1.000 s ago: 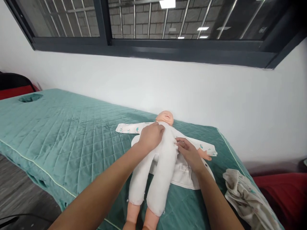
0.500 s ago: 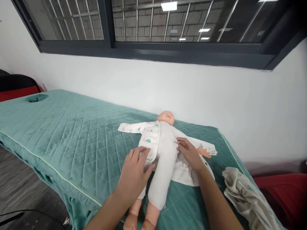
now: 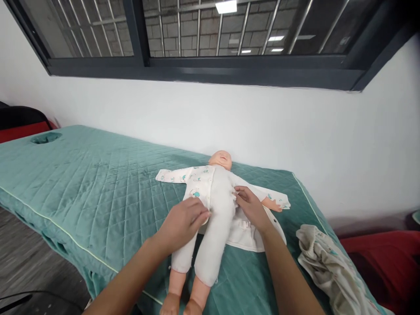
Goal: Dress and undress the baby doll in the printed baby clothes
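Observation:
A baby doll with a white cloth body lies on its back, its head toward the wall. Its baby shirt, white with small green prints, lies over one side of the chest, while the other front panel is spread on the bed. My left hand is closed, thumb and fingers pinching the shirt's lower front edge over the doll's belly. At the doll's other side, the fingertips of my right hand are pinched on a small piece of white cloth; its exact part is unclear.
Under the doll is a green quilted bed cover with a face hole at the far left. Crumpled printed clothing lies at the right edge. Beyond it is a red chair. A white wall and barred window stand behind.
My left hand has gone from loosely spread fingers to a pinch on the shirt's edge. My right hand keeps its place at the doll's side. The view has shifted slightly.

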Demonstrator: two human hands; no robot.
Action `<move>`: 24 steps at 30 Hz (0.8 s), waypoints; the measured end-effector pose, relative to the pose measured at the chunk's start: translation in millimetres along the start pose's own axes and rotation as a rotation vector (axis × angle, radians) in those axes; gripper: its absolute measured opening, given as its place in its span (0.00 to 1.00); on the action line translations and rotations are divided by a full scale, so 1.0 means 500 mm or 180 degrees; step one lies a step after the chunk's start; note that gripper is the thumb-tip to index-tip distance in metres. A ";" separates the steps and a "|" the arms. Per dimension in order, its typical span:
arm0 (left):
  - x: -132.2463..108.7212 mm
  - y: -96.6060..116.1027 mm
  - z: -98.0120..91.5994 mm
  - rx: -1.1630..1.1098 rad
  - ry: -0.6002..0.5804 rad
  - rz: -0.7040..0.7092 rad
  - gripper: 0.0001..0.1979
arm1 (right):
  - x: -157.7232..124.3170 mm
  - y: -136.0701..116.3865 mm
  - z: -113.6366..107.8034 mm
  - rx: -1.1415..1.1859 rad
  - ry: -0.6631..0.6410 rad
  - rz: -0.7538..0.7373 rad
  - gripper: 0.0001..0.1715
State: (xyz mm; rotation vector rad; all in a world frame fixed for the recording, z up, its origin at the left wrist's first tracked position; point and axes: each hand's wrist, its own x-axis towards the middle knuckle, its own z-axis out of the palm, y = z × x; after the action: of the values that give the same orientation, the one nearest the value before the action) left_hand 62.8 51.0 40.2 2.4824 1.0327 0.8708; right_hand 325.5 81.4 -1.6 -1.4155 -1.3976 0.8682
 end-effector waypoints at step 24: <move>0.371 0.133 0.261 0.1599 -0.1616 0.1013 0.16 | -0.001 0.025 -0.158 -0.0053 0.2010 0.0310 0.17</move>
State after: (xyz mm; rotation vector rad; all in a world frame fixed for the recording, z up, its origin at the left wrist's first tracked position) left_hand 284.5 132.2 49.9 3.1025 0.7495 0.0087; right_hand 403.9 71.2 11.5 -1.5972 -0.8609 0.4049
